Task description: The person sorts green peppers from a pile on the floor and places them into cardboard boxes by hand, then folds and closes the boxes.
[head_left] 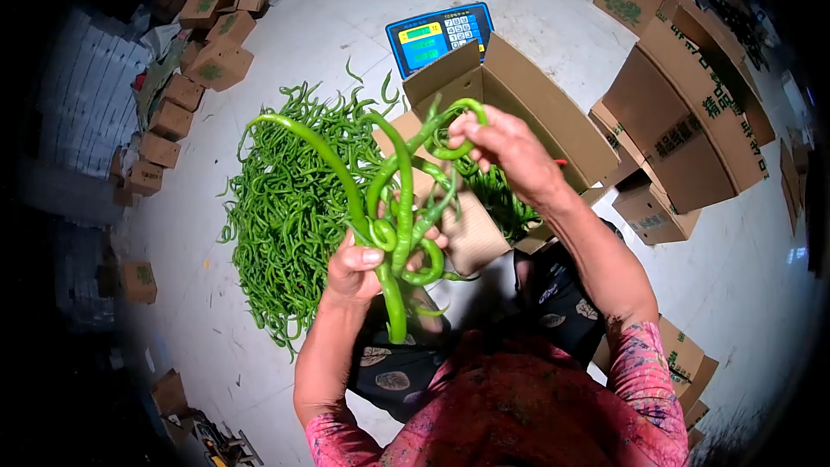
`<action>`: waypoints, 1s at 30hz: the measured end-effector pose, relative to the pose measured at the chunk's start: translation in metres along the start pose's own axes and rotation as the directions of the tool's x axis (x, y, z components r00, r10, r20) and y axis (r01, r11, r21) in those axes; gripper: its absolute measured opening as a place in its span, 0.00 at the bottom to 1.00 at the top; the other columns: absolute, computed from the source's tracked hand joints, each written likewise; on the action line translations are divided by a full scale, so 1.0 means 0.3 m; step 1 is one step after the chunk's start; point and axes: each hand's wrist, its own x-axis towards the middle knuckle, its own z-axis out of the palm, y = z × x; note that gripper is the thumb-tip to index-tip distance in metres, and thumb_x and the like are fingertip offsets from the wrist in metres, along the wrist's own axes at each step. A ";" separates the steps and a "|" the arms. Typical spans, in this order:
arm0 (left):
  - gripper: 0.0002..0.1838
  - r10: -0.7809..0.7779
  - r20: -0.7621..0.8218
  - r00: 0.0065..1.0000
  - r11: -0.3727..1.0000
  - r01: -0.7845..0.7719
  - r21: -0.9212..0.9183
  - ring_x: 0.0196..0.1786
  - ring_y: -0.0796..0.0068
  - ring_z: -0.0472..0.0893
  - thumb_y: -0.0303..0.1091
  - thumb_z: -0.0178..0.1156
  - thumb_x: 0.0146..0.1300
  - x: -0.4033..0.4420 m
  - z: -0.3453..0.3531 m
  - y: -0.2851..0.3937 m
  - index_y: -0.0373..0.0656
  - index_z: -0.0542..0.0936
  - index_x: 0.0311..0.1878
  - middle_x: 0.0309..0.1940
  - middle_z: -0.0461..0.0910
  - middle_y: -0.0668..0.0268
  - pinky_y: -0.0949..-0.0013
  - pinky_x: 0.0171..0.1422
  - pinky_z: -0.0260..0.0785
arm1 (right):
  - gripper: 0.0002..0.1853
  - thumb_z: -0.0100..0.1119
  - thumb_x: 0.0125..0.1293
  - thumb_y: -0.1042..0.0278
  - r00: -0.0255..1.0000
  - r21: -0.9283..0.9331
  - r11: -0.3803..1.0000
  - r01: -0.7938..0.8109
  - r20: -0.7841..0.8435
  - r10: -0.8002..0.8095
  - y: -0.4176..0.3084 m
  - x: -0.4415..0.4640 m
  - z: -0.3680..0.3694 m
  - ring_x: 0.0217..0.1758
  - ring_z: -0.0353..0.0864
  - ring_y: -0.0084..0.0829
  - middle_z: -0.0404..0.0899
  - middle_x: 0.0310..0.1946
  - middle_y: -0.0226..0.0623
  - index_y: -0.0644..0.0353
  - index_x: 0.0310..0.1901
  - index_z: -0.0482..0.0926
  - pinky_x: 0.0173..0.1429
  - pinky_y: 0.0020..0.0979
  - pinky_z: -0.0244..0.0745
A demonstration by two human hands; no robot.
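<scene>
My left hand [354, 268] is closed round a bunch of long, curled green chili peppers [403, 207], which stick up and hang down past the thumb. Up and to the right, my right hand [506, 151] pinches a curved green chili pepper [471, 106] at the bunch's upper end. Beneath and beyond my right hand stands an open cardboard box [545, 112] with green peppers [501, 203] inside. A big heap of green chili peppers [290, 216] lies on the floor to the left of my hands. Part of the left fingers is hidden behind the bunch.
A blue scale display [441, 35] stands behind the open box. Large cardboard cartons [683, 130] are stacked at the right. Small boxes [220, 65] line the left side of the pale floor [346, 0]. A few loose peppers lie round the heap.
</scene>
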 end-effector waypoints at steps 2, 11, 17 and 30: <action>0.42 0.027 -0.007 1.000 0.998 -0.028 -0.050 0.54 0.45 0.79 0.34 0.63 0.46 0.002 -0.034 0.007 0.40 0.62 0.67 0.52 0.77 0.43 0.66 0.40 0.74 | 0.13 0.46 0.71 0.66 0.999 -0.013 0.999 0.030 -0.013 -0.030 -0.030 -0.001 -0.038 0.33 0.68 0.14 0.80 0.38 0.28 0.59 0.52 0.75 0.36 0.18 0.66; 0.41 0.111 0.003 0.994 0.989 -0.110 -0.098 0.53 0.48 0.79 0.37 0.64 0.46 -0.030 -0.089 0.032 0.39 0.63 0.67 0.49 0.78 0.45 0.67 0.39 0.72 | 0.21 0.46 0.72 0.69 0.997 0.016 1.000 -0.013 -0.079 0.014 -0.039 0.021 -0.127 0.35 0.70 0.15 0.79 0.43 0.34 0.61 0.65 0.67 0.38 0.16 0.69; 0.42 0.222 0.048 0.974 0.965 -0.213 -0.150 0.53 0.48 0.78 0.41 0.62 0.48 -0.048 -0.096 0.070 0.41 0.61 0.68 0.49 0.78 0.45 0.68 0.38 0.72 | 0.30 0.54 0.67 0.58 0.971 -0.620 0.784 0.043 -0.159 -0.178 0.062 0.041 -0.087 0.59 0.76 0.42 0.76 0.58 0.49 0.63 0.67 0.65 0.63 0.39 0.69; 0.41 0.293 -0.093 0.952 0.927 -0.307 -0.214 0.56 0.51 0.75 0.39 0.62 0.50 -0.015 -0.098 0.058 0.40 0.61 0.69 0.53 0.75 0.47 0.66 0.44 0.69 | 0.30 0.57 0.69 0.48 0.767 -0.265 0.958 -0.113 0.590 0.253 0.072 -0.088 0.204 0.63 0.72 0.28 0.77 0.58 0.40 0.58 0.65 0.68 0.67 0.33 0.65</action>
